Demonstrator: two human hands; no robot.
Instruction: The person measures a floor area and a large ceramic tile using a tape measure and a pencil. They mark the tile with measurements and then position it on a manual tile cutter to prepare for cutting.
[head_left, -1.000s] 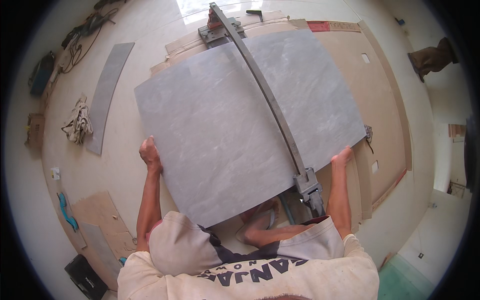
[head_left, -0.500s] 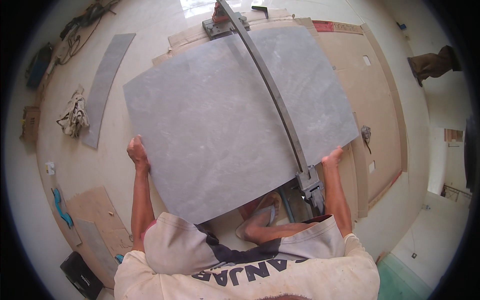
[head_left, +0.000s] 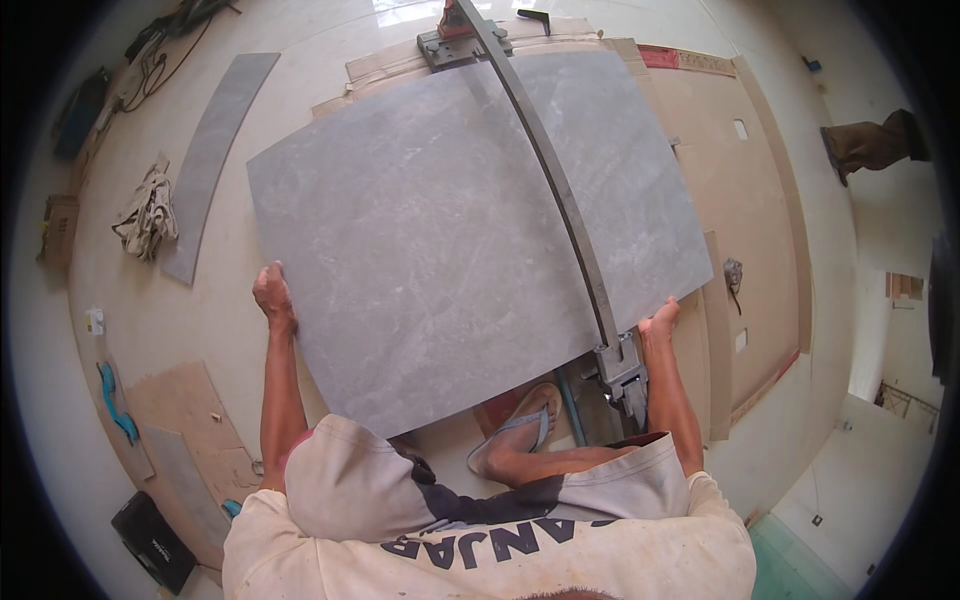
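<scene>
A large grey tile (head_left: 430,230) lies turned at an angle across a manual tile cutter, under its long metal rail (head_left: 545,160). My left hand (head_left: 272,292) is closed round the tile's left edge, its fingertips hidden beneath. At the near right edge my right hand (head_left: 660,320) grips the tile from below, thumb toward the top face. Just left of that hand sits the cutter's near end bracket (head_left: 622,375). The far end bracket (head_left: 462,48) shows past the tile's far edge. My sandalled foot (head_left: 525,430) is under the near edge.
Flattened cardboard (head_left: 755,200) lies right of the tile. On the left are a narrow grey tile strip (head_left: 222,165), a crumpled cloth (head_left: 148,212), a blue-handled tool (head_left: 117,405) and a black case (head_left: 153,545). A dark handle (head_left: 535,20) lies beyond the cutter. Another person's leg (head_left: 870,145) stands far right.
The tile has turned slightly under the rail, its right corner shifting a little left and nearer. Both hands have stayed on its edges. The whole view has shifted slightly.
</scene>
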